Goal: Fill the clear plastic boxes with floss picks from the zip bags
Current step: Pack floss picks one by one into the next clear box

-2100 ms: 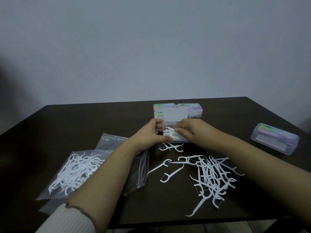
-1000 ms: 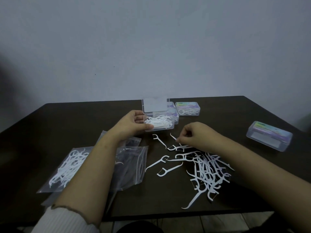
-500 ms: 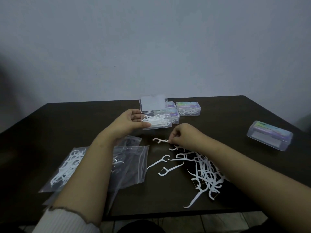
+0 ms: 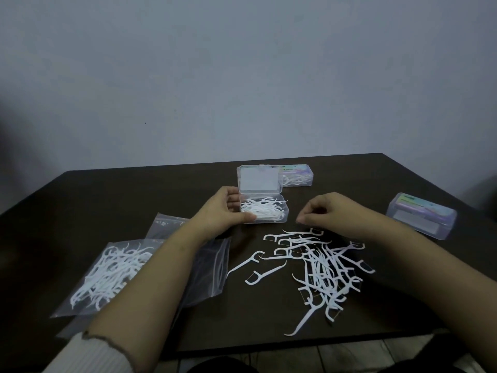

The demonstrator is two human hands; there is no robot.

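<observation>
1. The left forearm hides part of the empty bag and the right edge of the full bag.
2. A third bag, beyond these two, shows only its top corner.
3. The open box has its left wall hidden by the left hand; its raised lid covers part of the far box.
4. Whether the right hand pinches a pick cannot be told; its fingertips curl out of view.
5. The label print on the box right of the open box is too blurred to read.
6. Both arms are cut off by the bottom edge.
</observation>
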